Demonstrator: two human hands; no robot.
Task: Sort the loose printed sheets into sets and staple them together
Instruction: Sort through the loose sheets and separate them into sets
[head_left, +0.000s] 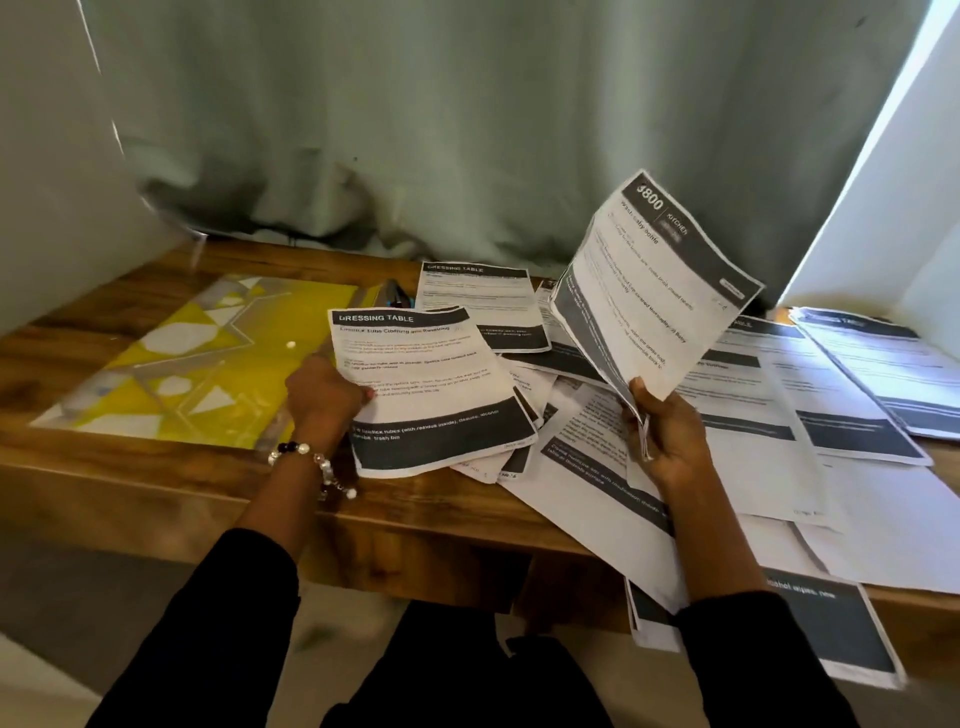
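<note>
- The left hand (324, 392) pinches the left edge of a printed sheet (428, 387) headed "DRESSING TABLE"; its subtitle is blurred but seems to read "Lipstick Tube Cleaning and Restoring", and a dark band at the bottom carries white text with "trash bin" legible.
- That sheet lies tilted on top of the loose pile (582, 415) near the middle of the wooden counter (130, 478).
- The right hand (670, 441) grips the lower corner of a thin raised bundle (654, 291), held up off the counter and angled to the right; the front page shows "3800" and "KITCHEN" in a dark header, with a title that looks like "Wash baby bottle".
- A second "DRESSING TABLE" page (478, 301) lies flat further back, just beside the raised bundle.
- More pages (831, 384) with dark header and footer bands spread across the right of the counter, overlapping, and some hang over the front edge (841, 629); their wording is too blurred to read.
- A yellow and clear patterned plastic folder (197, 364) lies flat on the left of the counter, touching the left hand; what it contains cannot be told.
- A beaded bracelet (311, 462) sits on the left wrist.
</note>
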